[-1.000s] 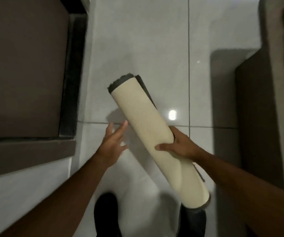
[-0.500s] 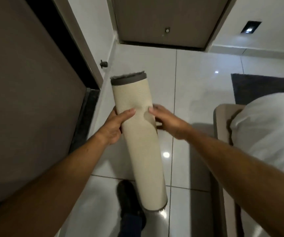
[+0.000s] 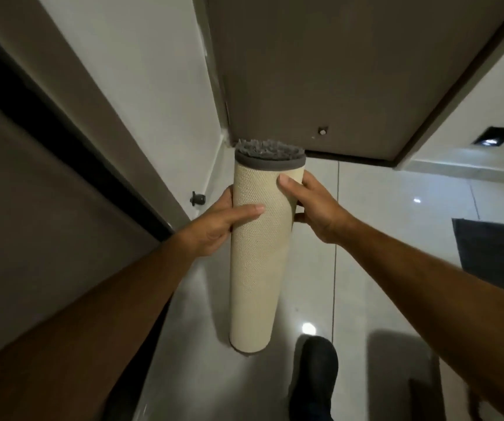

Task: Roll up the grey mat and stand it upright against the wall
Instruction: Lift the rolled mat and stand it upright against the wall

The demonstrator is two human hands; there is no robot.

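One rolled mat [image 3: 255, 262], held upright between both my hands over the glossy tiled floor [image 3: 375, 238]. Form: a tight cylinder, near vertical, tapering in view toward its lower end. Outer face: cream backing with a fine woven, dimpled grain. Upper end: a smooth grey bound rim around a tuft of shaggy grey pile. Lower end: sits at or just above the tile; I cannot tell whether it touches.

Left hand [image 3: 214, 221]: wrapped round the left side of the roll near the top, thumb laid flat across the cream front, fingers hidden behind.

Right hand [image 3: 314, 208]: clasping the right side slightly higher, thumb pressed just below the grey rim, fingers curled round the back.

Surroundings:
- Door [image 3: 335, 71], flat matt brown panel with a darker frame, directly beyond the roll's top.
- Wall [image 3: 141, 71], plain white, on the left, meeting the door frame at a corner; the roll is near it but apart.
- Doorstop [image 3: 197, 198], small dark knob, low on that wall.
- Rug [image 3: 496, 253], dark grey, flat on the tile at far right.
- Shoe [image 3: 314, 381], black, rounded toe, on the floor just right of the roll's base.
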